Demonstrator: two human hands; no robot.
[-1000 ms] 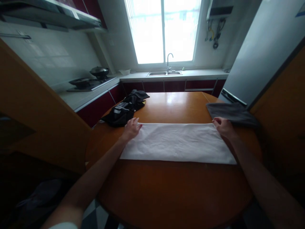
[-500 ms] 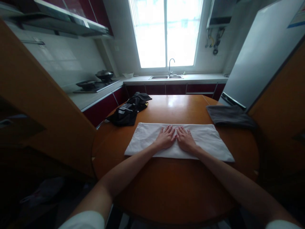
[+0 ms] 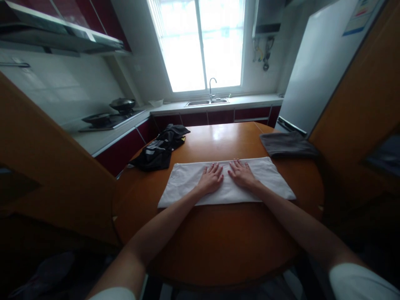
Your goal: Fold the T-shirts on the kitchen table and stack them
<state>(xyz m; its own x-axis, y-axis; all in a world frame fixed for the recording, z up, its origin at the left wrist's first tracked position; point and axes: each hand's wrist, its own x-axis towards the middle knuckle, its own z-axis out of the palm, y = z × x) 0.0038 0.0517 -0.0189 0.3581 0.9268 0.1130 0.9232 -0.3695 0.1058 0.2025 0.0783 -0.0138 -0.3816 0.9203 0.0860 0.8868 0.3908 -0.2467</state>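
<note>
A white cloth (image 3: 268, 181), folded into a long strip, lies flat across the round wooden table (image 3: 218, 241). My left hand (image 3: 211, 178) rests palm down on its middle, fingers spread. My right hand (image 3: 241, 173) lies flat just to the right of it, a small gap between the two. Neither hand holds anything; both press on the cloth.
A crumpled black garment (image 3: 159, 150) sits at the table's far left. A folded grey cloth (image 3: 287, 144) lies at the far right, near a white fridge (image 3: 315, 66). Beyond are a counter with a sink (image 3: 206, 102) and a stove with pans (image 3: 109, 114). Wooden panels flank both sides.
My hands went from the cloth's far corners to its middle, side by side, and have now drawn slightly apart. The view has shifted a little.
</note>
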